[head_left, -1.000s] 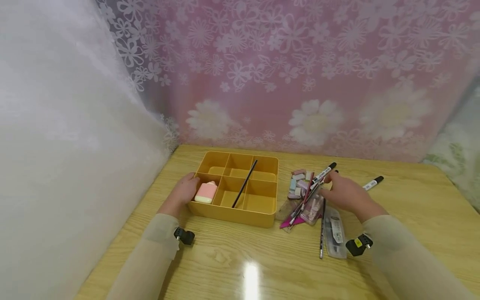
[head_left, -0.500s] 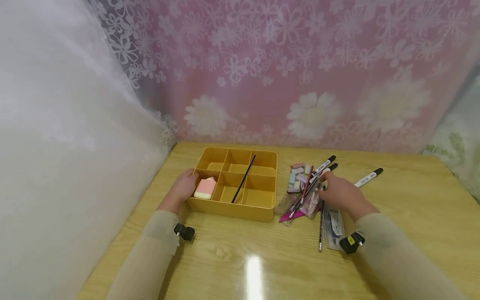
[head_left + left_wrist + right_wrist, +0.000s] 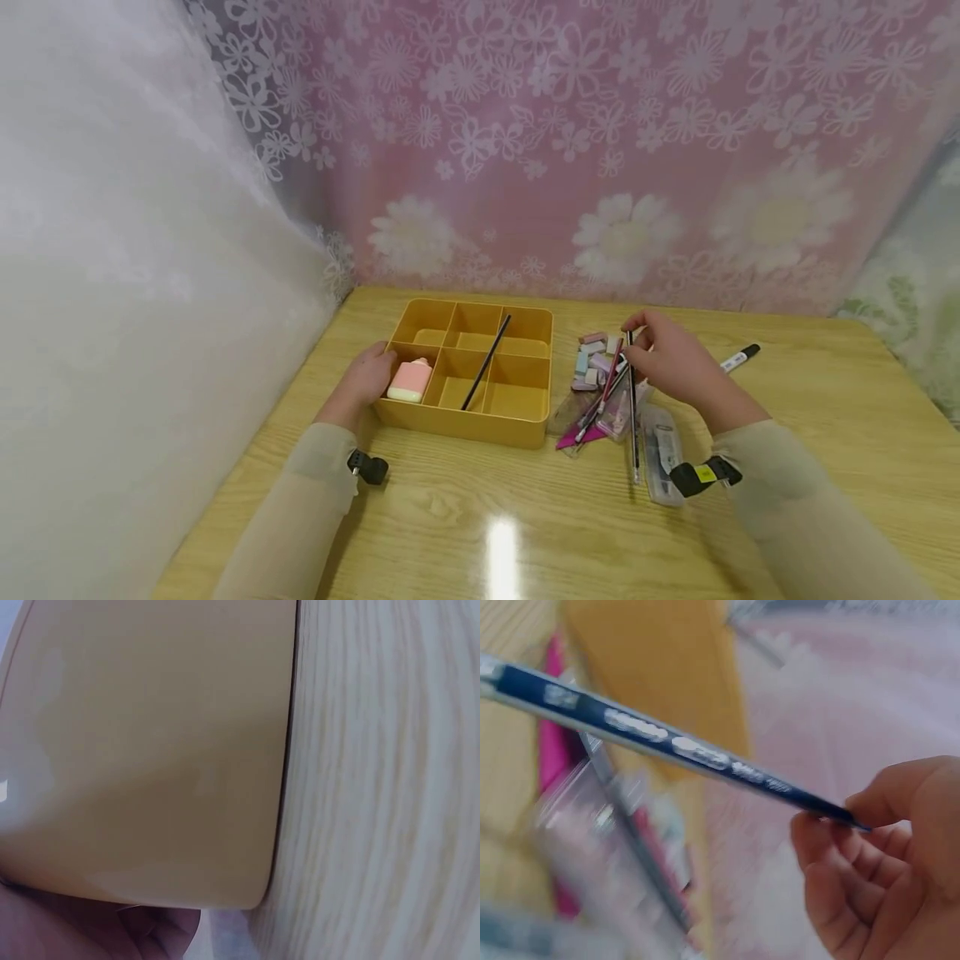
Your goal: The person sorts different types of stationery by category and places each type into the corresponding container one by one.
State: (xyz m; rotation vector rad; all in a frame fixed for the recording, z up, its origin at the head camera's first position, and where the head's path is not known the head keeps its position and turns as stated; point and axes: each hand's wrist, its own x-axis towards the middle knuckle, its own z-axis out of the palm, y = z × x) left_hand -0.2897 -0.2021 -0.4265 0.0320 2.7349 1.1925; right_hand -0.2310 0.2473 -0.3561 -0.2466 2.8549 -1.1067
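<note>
We pinch a dark pencil [image 3: 634,425] by one end, to the right of the yellow six-compartment organizer [image 3: 465,423].
Our right grip [image 3: 671,358] clamps the pencil's far end between thumb and fingertips; the rest slants toward us beside the small erasers [image 3: 591,364] and the clear plastic case [image 3: 663,458]. Our left grip [image 3: 367,375] holds the organizer's left wall. With the pinch so near one end, the pencil could swivel, so we would do best to squeeze firmly, raise it clear of the pile slowly, and brace the organizer meanwhile.
</note>
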